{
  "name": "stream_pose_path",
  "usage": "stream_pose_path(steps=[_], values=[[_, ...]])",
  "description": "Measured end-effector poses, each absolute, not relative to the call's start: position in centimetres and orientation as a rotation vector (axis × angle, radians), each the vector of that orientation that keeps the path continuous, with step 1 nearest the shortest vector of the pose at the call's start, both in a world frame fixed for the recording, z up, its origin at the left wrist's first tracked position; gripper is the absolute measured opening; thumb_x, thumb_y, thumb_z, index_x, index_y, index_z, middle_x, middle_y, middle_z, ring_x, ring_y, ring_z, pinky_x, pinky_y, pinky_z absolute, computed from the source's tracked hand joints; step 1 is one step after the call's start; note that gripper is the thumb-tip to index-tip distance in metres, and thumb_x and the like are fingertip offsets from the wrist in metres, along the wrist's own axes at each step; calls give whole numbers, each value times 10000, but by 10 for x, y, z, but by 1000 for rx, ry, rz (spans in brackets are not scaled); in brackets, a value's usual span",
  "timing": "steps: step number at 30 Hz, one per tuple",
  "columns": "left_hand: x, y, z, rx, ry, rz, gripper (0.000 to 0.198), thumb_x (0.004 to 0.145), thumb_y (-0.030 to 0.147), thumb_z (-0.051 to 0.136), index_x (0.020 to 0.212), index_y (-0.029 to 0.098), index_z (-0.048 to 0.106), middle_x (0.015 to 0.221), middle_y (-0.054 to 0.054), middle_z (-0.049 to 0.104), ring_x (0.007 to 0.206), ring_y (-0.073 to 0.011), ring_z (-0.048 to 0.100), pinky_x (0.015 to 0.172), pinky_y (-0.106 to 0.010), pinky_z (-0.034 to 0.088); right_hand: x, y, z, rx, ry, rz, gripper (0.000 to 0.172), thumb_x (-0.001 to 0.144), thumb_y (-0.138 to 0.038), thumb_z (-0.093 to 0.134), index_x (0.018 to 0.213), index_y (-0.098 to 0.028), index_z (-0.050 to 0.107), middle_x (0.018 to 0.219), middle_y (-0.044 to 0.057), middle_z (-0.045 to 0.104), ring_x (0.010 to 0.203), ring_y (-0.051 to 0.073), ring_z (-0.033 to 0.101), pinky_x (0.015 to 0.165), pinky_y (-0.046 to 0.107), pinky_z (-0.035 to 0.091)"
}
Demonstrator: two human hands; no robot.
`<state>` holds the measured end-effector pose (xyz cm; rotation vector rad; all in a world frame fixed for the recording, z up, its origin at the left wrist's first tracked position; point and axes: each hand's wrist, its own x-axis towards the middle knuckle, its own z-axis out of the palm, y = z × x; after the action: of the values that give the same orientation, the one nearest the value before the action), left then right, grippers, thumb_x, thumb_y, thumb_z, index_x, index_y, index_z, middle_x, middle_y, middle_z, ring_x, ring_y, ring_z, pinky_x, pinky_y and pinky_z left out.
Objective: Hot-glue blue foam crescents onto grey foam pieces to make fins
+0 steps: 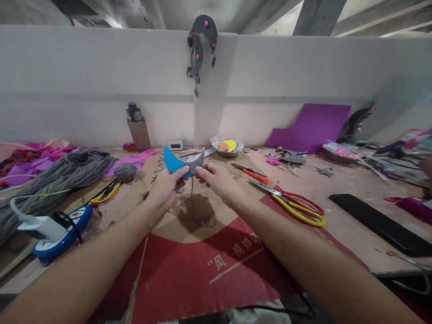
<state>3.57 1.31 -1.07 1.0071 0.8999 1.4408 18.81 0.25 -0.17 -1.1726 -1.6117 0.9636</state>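
Note:
A crescent shape, bright blue on its left part [173, 163] and wrapped in grey on its right part [198, 164], is held up above the cardboard. My left hand [170, 182] pinches it near the middle, at the lower edge of the blue. The fingers of my right hand [212, 177] are closed on the grey part. From the crescent a strand of grey yarn [192, 189] hangs down to a small loose coil [207, 221] on the cardboard.
Red-and-yellow scissors [299, 208] and orange-handled scissors [256, 174] lie right of my hands. Grey yarn [77, 168], a yellow cutter [106, 191] and a blue power strip [62, 236] are left. A black slab [381, 222] lies right. A grey crescent ornament [204, 29] hangs on the wall.

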Motion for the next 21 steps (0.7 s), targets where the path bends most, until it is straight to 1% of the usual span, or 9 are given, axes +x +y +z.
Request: stream_pose_path(steps=[2, 4, 9, 13, 15, 19, 21], values=[[37, 12, -13, 1027, 903, 1414, 222, 608, 256, 817, 672, 175, 621, 624, 3, 607, 516, -82, 484, 493, -205, 372, 187, 2, -7, -1152, -1570, 1007, 285, 838, -432, 541, 715, -177, 571, 736, 27, 635, 698, 136, 564, 642, 273, 399], [39, 10, -14, 1032, 895, 1395, 214, 616, 252, 816, 677, 175, 626, 640, -1, 612, 528, -86, 495, 505, -208, 379, 188, 2, -11, -1118, -1527, 1057, 278, 812, -415, 571, 670, -175, 567, 699, 17, 619, 681, 132, 548, 647, 276, 392], [44, 4, -13, 947, 895, 1333, 191, 626, 227, 810, 689, 174, 638, 654, 0, 621, 534, -93, 527, 517, -217, 401, 189, -1, -16, -1015, -1354, 1276, 260, 775, -400, 615, 670, -168, 566, 658, -8, 592, 632, 103, 515, 656, 269, 396], [46, 3, -15, 931, 895, 1328, 162, 633, 188, 796, 683, 186, 642, 681, -5, 650, 552, -100, 546, 522, -218, 416, 187, -6, -18, -947, -1229, 1463, 257, 749, -415, 653, 754, -164, 597, 703, -13, 615, 657, 99, 545, 672, 267, 420], [46, 4, -17, 959, 886, 1339, 159, 638, 193, 794, 690, 189, 644, 703, -8, 659, 570, -103, 556, 533, -219, 426, 186, -8, -18, -934, -1222, 1486, 240, 742, -397, 659, 767, -163, 609, 704, -17, 618, 655, 96, 546, 668, 264, 422], [45, 5, -21, 997, 910, 1299, 207, 629, 241, 817, 694, 176, 632, 691, -11, 642, 568, -101, 549, 537, -217, 425, 184, -9, -17, -1003, -1209, 1457, 171, 740, -311, 632, 669, -161, 594, 633, -19, 593, 603, 88, 526, 643, 253, 410], [44, 6, -22, 1028, 938, 1278, 241, 643, 293, 820, 689, 168, 619, 666, -12, 625, 550, -98, 535, 525, -215, 411, 186, -9, -14, -1023, -1174, 1492, 160, 741, -272, 606, 627, -162, 578, 599, -18, 579, 567, 85, 511, 613, 247, 403]])
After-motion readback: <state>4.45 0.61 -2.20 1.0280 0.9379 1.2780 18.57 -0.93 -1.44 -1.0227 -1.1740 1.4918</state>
